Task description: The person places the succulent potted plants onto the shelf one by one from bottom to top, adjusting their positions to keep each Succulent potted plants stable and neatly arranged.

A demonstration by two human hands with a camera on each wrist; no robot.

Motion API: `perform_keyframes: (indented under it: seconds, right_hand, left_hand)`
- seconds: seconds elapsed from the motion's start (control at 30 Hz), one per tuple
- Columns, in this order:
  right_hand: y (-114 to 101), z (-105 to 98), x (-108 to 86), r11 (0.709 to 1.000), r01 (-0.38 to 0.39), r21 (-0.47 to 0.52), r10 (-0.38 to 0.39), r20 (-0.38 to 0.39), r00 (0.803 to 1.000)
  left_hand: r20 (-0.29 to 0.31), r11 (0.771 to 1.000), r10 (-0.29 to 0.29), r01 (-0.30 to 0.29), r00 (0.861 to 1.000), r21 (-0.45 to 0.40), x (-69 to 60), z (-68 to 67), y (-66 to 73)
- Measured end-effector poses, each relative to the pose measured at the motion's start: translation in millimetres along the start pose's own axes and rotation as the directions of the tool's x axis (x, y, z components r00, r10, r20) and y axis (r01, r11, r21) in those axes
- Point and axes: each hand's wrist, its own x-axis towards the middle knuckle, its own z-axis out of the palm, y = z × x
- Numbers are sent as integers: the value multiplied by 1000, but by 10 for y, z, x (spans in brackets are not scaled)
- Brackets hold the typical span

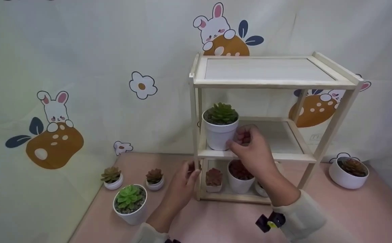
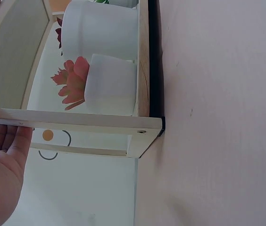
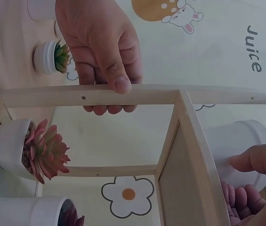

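On the left end of the wooden rack's (image 1: 263, 157) middle shelf stands a green succulent in a white pot (image 1: 219, 135). My right hand (image 1: 255, 152) holds the pot's right side, thumb on its front and fingers bent beside it; in the right wrist view the thumb lies against the white pot (image 3: 236, 141). My left hand (image 1: 180, 182) grips the rack's front left post (image 2: 76, 117) low down, thumb on one face and fingers round the other. Below, on the bottom shelf, sit a small red succulent (image 1: 213, 179) and a larger potted dark red one (image 1: 241, 184).
Left of the rack, a bright green potted succulent (image 1: 130, 204) and two small ones (image 1: 111, 177) stand on the pink tabletop (image 1: 94, 222). A low white pot (image 1: 349, 172) sits to the right. Another pot on the bottom shelf is partly hidden by my right arm.
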Motion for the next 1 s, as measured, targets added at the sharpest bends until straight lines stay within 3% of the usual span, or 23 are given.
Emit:
perform_keyframes:
  seconds: [0.3, 0.53, 1.0]
  right_hand:
    - [-4, 8, 7, 999, 7, -32, -7, 0, 1000]
    - [5, 13, 10, 999, 9, -33, -10, -9, 1000]
    - [25, 11, -16, 1000, 26, -7, -27, -6, 1000]
  left_hand:
    - [1, 1000, 3, -3, 1000, -2, -5, 0, -1]
    - [9, 999, 47, -47, 999, -4, 15, -9, -23]
    - [11, 1000, 27, -27, 1000, -4, 10, -4, -23]
